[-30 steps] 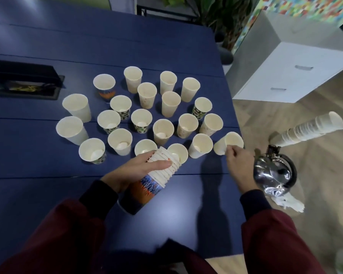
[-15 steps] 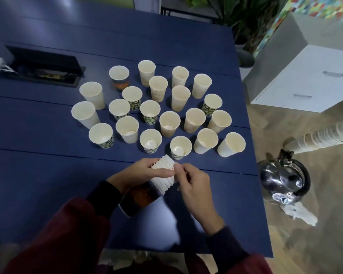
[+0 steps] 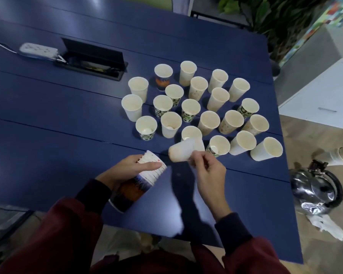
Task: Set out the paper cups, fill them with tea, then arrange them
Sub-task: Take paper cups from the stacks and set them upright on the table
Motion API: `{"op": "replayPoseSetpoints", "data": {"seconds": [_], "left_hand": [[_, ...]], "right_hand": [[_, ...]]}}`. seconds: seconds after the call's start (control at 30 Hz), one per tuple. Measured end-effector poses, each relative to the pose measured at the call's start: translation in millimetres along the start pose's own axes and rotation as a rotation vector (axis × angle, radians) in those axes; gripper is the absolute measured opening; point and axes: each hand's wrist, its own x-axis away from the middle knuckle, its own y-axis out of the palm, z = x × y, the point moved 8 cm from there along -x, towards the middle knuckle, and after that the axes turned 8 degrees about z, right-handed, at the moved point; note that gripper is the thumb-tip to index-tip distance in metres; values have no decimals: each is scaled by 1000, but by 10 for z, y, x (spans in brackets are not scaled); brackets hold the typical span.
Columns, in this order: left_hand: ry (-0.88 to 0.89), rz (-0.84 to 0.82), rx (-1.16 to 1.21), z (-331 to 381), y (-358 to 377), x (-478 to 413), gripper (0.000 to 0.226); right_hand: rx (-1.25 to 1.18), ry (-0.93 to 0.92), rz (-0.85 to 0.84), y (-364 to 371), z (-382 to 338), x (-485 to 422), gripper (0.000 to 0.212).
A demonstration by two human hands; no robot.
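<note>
While left hand [image 3: 127,171] grasps nested cup stack [image 3: 136,189] | right hand [image 3: 208,175] pinches blurred white cup [image 3: 183,152]

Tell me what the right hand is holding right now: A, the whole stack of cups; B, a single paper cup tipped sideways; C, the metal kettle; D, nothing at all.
B: the right hand pinches a single paper cup tipped sideways, while the left hand holds the stack of cups and the kettle stands apart.

Left hand [image 3: 131,168] grips cup stack [image 3: 141,183]; right hand [image 3: 207,171] pinches single cup [image 3: 183,152] (blurred, tilted).
</note>
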Motion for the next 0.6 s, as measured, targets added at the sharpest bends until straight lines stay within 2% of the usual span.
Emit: {"op": "replayPoseSetpoints", "data": {"seconds": [0.13, 0.23, 0.37, 0.43, 0.5, 0.6], "left_hand": [[-4, 29, -24, -109, -405, 28, 43], [22, 77, -20, -120, -621, 18, 39], [60, 57, -9, -76, -737, 0, 49], [81, 28, -6, -27, -742, -15, 49], [104, -13, -1, 45, -725, -32, 45], [158, -49, -5, 182, -736, -62, 56]], "right_hand": [[336, -225, -156, 567, -39, 122, 20], [522, -257, -215, 895, 29, 150, 16], [467, -269, -56, 896, -195, 226, 27], [396, -295, 15, 873, -394, 277, 22], [300, -267, -46, 976, -564, 301, 17], [214, -185, -297, 1312, -692, 295, 22]]}}
